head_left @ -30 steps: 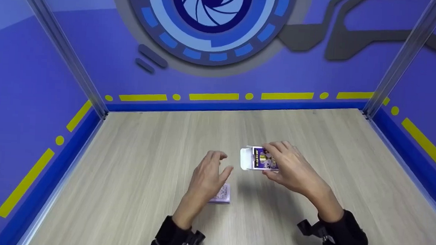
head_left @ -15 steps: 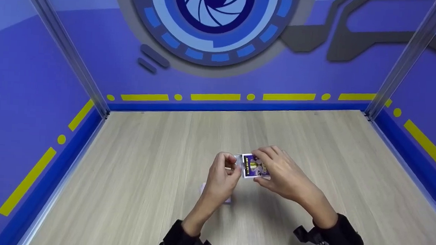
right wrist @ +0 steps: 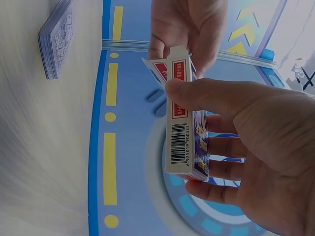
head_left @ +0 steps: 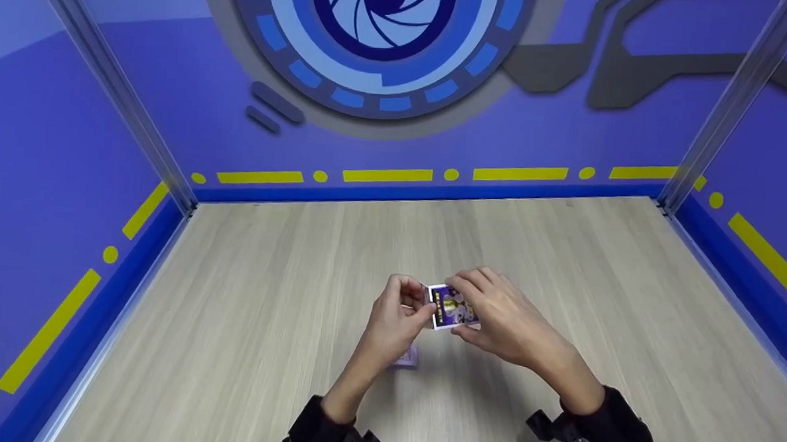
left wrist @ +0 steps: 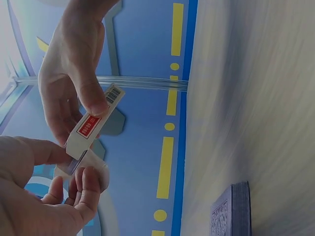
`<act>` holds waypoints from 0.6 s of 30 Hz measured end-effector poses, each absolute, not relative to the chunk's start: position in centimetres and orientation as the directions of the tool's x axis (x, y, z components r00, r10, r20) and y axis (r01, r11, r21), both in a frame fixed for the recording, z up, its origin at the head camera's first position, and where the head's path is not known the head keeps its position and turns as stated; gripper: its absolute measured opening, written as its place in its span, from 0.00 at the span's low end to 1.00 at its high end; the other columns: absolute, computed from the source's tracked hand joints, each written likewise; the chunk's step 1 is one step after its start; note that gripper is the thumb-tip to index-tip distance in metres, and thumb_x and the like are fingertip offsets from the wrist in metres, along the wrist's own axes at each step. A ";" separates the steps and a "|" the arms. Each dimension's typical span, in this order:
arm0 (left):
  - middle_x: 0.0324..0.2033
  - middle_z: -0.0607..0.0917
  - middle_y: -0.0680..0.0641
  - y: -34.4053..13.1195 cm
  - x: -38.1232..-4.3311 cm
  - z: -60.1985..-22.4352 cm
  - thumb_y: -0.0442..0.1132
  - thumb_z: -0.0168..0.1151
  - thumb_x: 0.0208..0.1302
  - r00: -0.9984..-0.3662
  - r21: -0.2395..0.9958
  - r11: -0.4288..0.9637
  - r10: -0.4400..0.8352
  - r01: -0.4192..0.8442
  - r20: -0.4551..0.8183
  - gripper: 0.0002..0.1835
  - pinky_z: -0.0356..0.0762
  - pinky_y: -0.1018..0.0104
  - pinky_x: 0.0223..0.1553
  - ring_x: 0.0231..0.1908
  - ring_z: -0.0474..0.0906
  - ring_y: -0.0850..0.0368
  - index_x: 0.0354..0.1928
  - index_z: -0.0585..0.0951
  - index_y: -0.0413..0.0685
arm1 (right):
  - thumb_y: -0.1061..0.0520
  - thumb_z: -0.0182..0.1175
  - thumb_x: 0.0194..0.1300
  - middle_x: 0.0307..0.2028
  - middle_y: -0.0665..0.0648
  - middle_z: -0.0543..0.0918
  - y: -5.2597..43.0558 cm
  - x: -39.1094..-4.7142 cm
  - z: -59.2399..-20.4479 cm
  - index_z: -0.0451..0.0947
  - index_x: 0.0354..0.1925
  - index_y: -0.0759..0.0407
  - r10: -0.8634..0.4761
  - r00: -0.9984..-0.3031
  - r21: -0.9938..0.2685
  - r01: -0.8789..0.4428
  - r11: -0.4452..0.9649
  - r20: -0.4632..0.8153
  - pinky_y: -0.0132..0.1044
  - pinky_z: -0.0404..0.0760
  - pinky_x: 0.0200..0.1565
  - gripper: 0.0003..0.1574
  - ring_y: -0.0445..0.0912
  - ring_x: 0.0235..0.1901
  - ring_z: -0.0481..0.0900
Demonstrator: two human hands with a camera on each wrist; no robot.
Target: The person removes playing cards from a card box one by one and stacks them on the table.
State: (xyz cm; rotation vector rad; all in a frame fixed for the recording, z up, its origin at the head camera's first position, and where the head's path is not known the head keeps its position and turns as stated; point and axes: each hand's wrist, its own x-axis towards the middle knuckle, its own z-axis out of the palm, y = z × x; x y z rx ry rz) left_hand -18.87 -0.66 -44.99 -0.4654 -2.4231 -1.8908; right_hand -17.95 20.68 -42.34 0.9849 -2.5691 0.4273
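Observation:
A small playing card box (head_left: pixel 453 308) with a purple picture front is held above the table. My right hand (head_left: pixel 512 316) grips it by its long edges, the thumb on the barcode side in the right wrist view. My left hand (head_left: pixel 394 322) is at the box's open end, thumb and fingers about the white end flap (left wrist: pixel 93 167), which is bent out. Below, partly hidden by my left wrist in the head view, a deck of cards (head_left: pixel 406 358) lies on the table. The deck (right wrist: pixel 56 42) shows a patterned back in the right wrist view.
The wood-grain table (head_left: pixel 264 295) is bounded by a blue back wall (head_left: pixel 139 103) and side walls with yellow markings. Metal posts (head_left: pixel 724 109) stand at the back corners. Black wrist bands (head_left: pixel 613 430) with small mounts are on both wrists.
My left hand has moved right and up to the box's open end and taken hold at its flap. My right hand has brought the box slightly left and nearer.

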 end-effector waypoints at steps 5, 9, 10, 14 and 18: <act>0.39 0.79 0.47 -0.8 -18.9 -45.1 0.26 0.69 0.63 -0.956 0.942 0.220 0.207 0.255 0.210 0.16 0.77 0.71 0.39 0.39 0.76 0.57 0.47 0.72 0.40 | 0.51 0.82 0.52 0.57 0.58 0.79 20.5 -17.9 -42.3 0.74 0.63 0.62 -0.588 -0.688 -0.144 -0.693 0.707 0.426 0.51 0.78 0.56 0.45 0.52 0.56 0.75; 0.37 0.80 0.48 -0.8 -18.9 -45.2 0.25 0.69 0.61 -0.959 0.942 0.222 0.186 0.251 0.212 0.16 0.77 0.72 0.37 0.37 0.77 0.58 0.45 0.73 0.41 | 0.51 0.82 0.52 0.57 0.58 0.79 20.5 -17.8 -42.4 0.74 0.64 0.62 -0.591 -0.686 -0.141 -0.695 0.705 0.425 0.51 0.78 0.56 0.45 0.52 0.56 0.75; 0.37 0.80 0.48 -0.8 -18.9 -45.2 0.25 0.69 0.61 -0.961 0.943 0.223 0.182 0.248 0.210 0.16 0.77 0.72 0.37 0.36 0.77 0.58 0.45 0.73 0.41 | 0.51 0.82 0.52 0.57 0.58 0.79 20.5 -17.8 -42.4 0.74 0.64 0.62 -0.592 -0.687 -0.141 -0.695 0.705 0.422 0.51 0.78 0.56 0.45 0.52 0.56 0.75; 0.37 0.80 0.48 -0.8 -18.9 -45.1 0.25 0.68 0.62 -0.964 0.946 0.222 0.176 0.236 0.199 0.15 0.79 0.71 0.36 0.36 0.79 0.58 0.47 0.74 0.40 | 0.51 0.81 0.53 0.56 0.59 0.79 20.5 -18.0 -42.5 0.74 0.64 0.63 -0.597 -0.690 -0.141 -0.694 0.706 0.410 0.52 0.78 0.57 0.45 0.52 0.56 0.75; 0.38 0.85 0.47 -1.2 -18.9 -44.9 0.26 0.68 0.64 -0.964 0.949 0.211 0.177 0.235 0.200 0.16 0.80 0.70 0.36 0.37 0.81 0.57 0.51 0.74 0.38 | 0.50 0.81 0.53 0.56 0.59 0.79 20.6 -18.2 -42.6 0.74 0.63 0.62 -0.593 -0.693 -0.133 -0.688 0.713 0.410 0.52 0.77 0.57 0.44 0.53 0.56 0.75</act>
